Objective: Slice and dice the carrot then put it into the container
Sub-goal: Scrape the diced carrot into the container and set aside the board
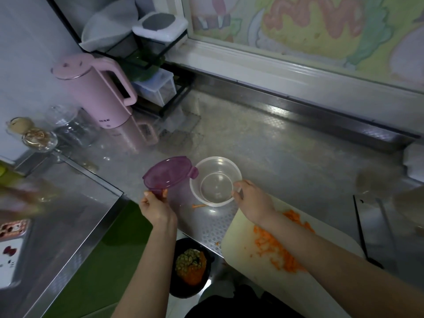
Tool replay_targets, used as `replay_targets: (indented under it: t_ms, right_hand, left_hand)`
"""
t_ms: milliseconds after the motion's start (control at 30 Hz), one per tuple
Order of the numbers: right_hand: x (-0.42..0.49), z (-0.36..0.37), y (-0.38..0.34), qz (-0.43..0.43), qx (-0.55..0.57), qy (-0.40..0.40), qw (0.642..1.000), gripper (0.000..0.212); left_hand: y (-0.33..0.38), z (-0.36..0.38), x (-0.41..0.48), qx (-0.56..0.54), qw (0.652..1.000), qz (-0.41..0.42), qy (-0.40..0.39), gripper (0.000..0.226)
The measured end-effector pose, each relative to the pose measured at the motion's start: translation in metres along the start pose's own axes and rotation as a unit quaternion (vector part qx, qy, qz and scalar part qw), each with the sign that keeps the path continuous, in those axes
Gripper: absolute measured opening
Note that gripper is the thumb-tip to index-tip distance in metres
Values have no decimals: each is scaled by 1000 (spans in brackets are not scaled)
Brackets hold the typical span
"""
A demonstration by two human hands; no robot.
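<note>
My left hand [157,208] pinches the purple lid [167,172]; my right hand [252,200] grips the rim of the clear container [215,158] on the tabletop [286,157]. Diced carrot [270,246] lies on the cutting board [241,230]. Print on the pink kettle [91,88] is too blurred to read.

The lid [168,173] sits left of the container [215,181], the board [296,267] nearer right.

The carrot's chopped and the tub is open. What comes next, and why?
Probably draw the container to the board: it is empty, the right hand grips its rim, the left hand holds the lid off, and diced carrot waits there.
</note>
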State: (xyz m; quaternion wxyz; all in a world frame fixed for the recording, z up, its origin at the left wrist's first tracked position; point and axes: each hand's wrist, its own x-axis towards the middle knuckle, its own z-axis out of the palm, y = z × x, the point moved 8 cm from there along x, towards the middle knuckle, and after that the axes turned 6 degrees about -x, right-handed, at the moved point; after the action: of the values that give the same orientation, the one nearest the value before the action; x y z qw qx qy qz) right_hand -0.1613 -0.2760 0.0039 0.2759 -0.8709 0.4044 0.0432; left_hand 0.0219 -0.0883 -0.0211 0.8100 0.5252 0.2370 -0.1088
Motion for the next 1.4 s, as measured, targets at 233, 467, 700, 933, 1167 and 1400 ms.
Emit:
replay_targets:
  t_ms: [233, 467, 700, 933, 1167, 1400]
  right_hand:
    - [2, -4, 4, 10, 4, -13, 1000, 29]
    - [-3, -2, 6, -1, 56, -3, 998, 37]
    - [-33, -15, 22, -3, 143, 43, 989, 37]
    - [-106, -15, 119, 106, 70, 84, 988, 46]
    - [-156, 23, 155, 141, -19, 4, 990, 56]
    - [-160, 32, 153, 146, -44, -56, 987, 60]
  left_hand:
    - [7, -14, -3, -54, 997, 23, 54, 19]
    - [-32, -27, -7, 46, 998, -51, -18, 25]
    - [-11, -36, -25, 468, 877, 100, -42, 18]
    - [-55, -7, -116, 576, 689, 263, -352, 9]
    - [-105, -2, -143, 652, 592, 222, -418, 33]
    - [-114, 1, -132, 688, 653, 39, -316, 36]
